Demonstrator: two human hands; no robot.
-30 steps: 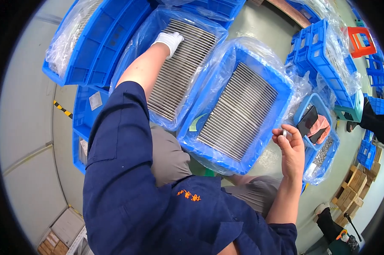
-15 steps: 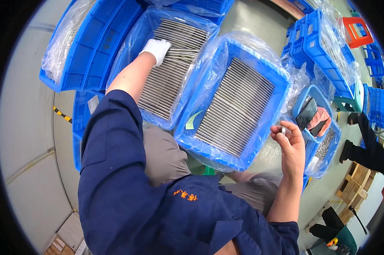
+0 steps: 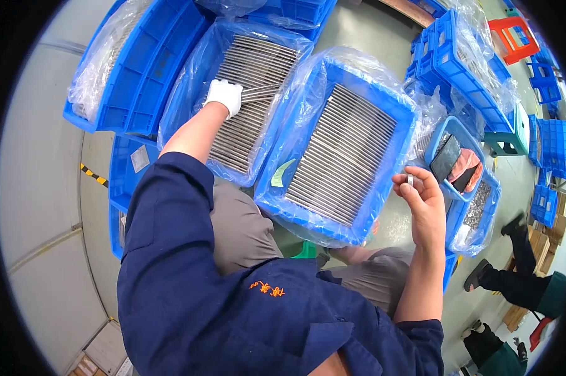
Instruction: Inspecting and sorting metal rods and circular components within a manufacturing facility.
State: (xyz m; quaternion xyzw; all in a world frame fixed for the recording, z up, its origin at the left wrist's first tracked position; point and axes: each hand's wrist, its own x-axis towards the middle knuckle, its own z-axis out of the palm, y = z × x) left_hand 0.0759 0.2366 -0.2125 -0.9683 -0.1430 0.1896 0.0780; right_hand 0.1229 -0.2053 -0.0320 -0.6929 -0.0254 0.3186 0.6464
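My left hand [image 3: 225,99], in a white glove, is closed over metal rods [image 3: 261,93] in the left blue bin. Several of these rods lie slanted across the row beneath and stick out to the right of the glove. The row of rods [image 3: 248,128] fills that plastic-lined bin. Bare, my right hand [image 3: 424,203] is raised off the right bin's edge, thumb and fingers pinching a small silvery ring-like piece [image 3: 410,180]. Between the hands, the right blue bin [image 3: 276,202] holds a neat layer of similar metal rods [image 3: 342,153].
At the right, a small blue basket [image 3: 436,135] carries a dark phone-like slab [image 3: 446,156] and a pink cloth [image 3: 464,164]. Below it sits a bin of small metal parts [image 3: 477,207]. Blue crates [image 3: 160,66] stand at the left. A person's legs [image 3: 521,250] are at far right.
My left hand has shifted slightly down and left, and the slanted rods stand out more from the row. My right hand keeps its pinch. The person at far right has stepped nearer.
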